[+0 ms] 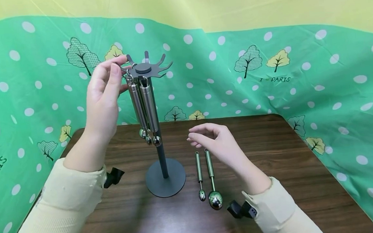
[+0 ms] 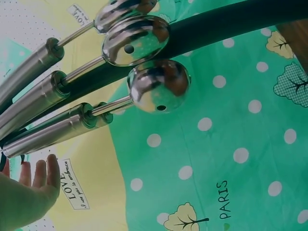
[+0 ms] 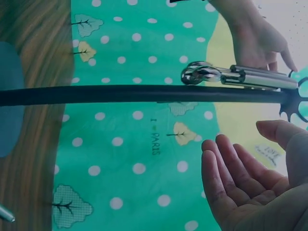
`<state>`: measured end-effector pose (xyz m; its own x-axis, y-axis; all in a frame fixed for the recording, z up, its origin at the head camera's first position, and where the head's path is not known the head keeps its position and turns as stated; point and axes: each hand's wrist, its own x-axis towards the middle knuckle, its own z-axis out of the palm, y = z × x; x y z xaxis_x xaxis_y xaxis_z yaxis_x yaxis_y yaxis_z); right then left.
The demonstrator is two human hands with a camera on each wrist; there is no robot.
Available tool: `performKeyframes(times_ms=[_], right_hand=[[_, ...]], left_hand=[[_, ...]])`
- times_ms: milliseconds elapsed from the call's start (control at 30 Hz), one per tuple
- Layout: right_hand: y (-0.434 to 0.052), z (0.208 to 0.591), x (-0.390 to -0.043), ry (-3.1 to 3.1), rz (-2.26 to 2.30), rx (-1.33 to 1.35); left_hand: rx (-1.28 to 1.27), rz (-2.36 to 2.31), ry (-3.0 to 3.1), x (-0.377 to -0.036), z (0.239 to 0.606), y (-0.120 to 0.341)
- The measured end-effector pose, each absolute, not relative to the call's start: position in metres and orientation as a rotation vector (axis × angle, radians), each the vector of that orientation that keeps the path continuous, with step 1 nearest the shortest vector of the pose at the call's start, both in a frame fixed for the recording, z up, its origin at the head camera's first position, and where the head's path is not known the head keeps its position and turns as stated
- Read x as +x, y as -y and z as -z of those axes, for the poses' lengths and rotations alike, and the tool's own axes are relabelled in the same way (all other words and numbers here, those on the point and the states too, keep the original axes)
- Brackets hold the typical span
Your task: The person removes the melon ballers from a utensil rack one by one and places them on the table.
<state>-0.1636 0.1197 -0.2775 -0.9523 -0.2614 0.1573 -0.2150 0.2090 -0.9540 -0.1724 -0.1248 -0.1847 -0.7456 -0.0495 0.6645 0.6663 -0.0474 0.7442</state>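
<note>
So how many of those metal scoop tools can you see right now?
5: three scoop tools hang from the rack by the left hand; two scoops lie on the table under the right hand.

1. This looks like a staged recording spot set up indoors, not a lived-in kitchen or workshop: a dark brown wood-grain table stands alone as the only work surface
2. A green plastic sheet printed with white dots, small trees and the word "PARIS" is draped behind and round the table as a backdrop
3. Above it runs a plain yellow wall
4. A dark grey metal stand with a round base and hooked top carries hanging steel kitchen scoops, laid out like props
</note>
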Motion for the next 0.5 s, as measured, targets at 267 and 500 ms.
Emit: performKeyframes(times_ms=[267, 500], right_hand=[[-0.110, 0.265, -0.165, -2.418, 1.877, -0.544], [-0.102, 0.256, -0.165, -2.428, 1.865, -0.566]], left_hand=[[-0.767, 1.944, 1.645, -0.178, 0.185, 0.124], [-0.783, 1.931, 1.637, -0.178, 0.185, 0.123]])
